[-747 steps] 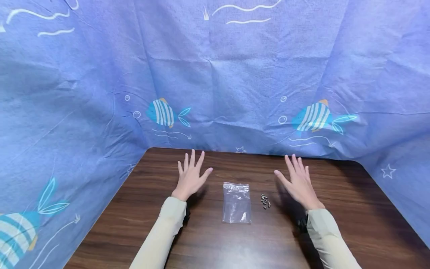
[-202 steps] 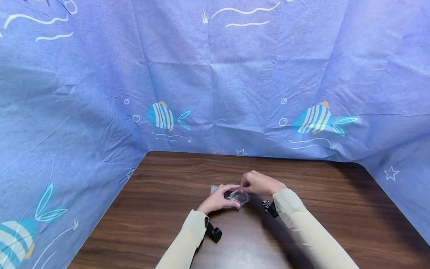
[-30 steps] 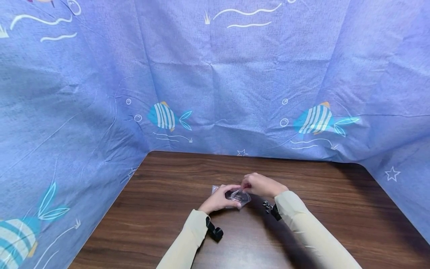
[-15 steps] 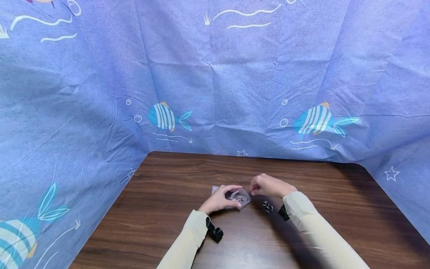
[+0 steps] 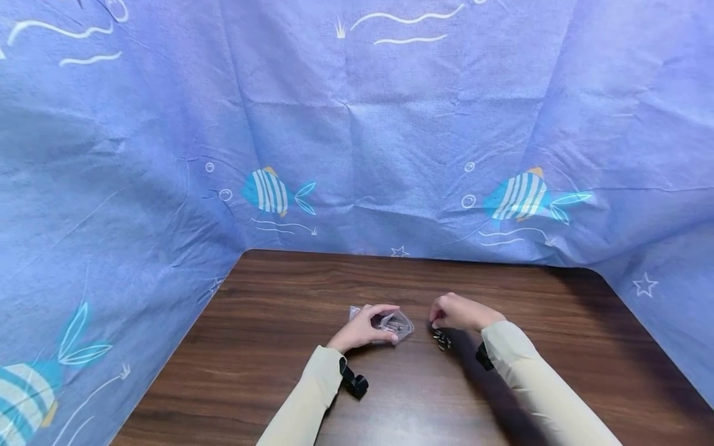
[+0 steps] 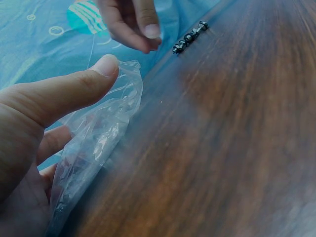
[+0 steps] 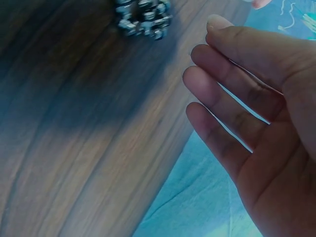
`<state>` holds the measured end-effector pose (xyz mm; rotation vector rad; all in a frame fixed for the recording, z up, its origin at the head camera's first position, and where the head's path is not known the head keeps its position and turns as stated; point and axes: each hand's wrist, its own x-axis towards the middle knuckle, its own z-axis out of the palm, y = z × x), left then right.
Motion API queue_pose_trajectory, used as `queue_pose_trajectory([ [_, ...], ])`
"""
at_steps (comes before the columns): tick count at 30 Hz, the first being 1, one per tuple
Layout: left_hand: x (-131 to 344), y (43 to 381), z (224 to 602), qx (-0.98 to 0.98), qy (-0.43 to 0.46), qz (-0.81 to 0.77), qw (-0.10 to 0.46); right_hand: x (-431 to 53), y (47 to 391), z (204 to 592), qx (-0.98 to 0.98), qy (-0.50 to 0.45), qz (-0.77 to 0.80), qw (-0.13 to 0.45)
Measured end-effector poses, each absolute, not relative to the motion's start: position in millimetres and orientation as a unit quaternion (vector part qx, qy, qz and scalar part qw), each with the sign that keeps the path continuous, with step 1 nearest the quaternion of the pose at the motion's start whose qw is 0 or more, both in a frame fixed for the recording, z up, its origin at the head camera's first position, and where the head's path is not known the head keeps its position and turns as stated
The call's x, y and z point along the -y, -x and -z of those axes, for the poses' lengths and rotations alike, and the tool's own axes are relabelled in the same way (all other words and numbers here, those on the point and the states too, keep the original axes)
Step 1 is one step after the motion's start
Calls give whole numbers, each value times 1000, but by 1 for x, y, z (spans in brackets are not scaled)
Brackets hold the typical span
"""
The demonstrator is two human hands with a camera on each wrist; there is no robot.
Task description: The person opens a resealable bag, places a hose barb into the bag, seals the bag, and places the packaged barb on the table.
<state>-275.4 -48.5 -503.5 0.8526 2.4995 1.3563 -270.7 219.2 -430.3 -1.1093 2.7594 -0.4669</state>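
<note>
My left hand [image 5: 357,329] holds a clear plastic zip bag [image 5: 405,326] low over the table, thumb and fingers curved round its mouth, which gapes to the right. In the left wrist view the thumb lies along the near side of the bag [image 6: 106,136], with fingers behind it. Small dark specks show inside the bag. To the right, my right hand [image 5: 462,311] hovers just beyond a small pile of shiny metal pieces [image 5: 442,339]. In the right wrist view its fingers [image 7: 217,81] are loosely bent, apart from the metal pieces [image 7: 144,19], with nothing seen between them.
A dark wood-grain table [image 5: 290,279] lies under both hands. Blue cloth [image 5: 401,136] printed with fish hangs behind it and along its sides. A black strap with a camera [image 5: 354,381] sits on the left wrist.
My right hand has moved from the bag's mouth rightward to the metal pile. The left hand stays at the bag. Much earlier the bag lay flat and both hands were spread apart.
</note>
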Motion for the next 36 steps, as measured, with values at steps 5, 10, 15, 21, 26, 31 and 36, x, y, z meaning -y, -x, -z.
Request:
queue_pose_trajectory([
  [5,48,276,504,-836,-283,-462,94,-227,268,435,-918,358,158,71],
  [10,49,277,504,-835,-288,-460,93,-231,267,441,-920,346,169,80],
  [15,48,277,504,-835,-284,-461,95,-231,267,443,-916,356,172,72],
  [21,48,277,505,-835,-283,-462,95,-231,267,446,-914,366,163,59],
  [26,48,277,504,-835,-284,-462,92,-232,266,448,-919,359,154,46],
  [31,47,276,504,-836,-290,-458,85,-232,265,452,-922,355,151,34],
  [36,48,276,504,-837,-287,-458,87,-233,265,454,-923,354,148,22],
])
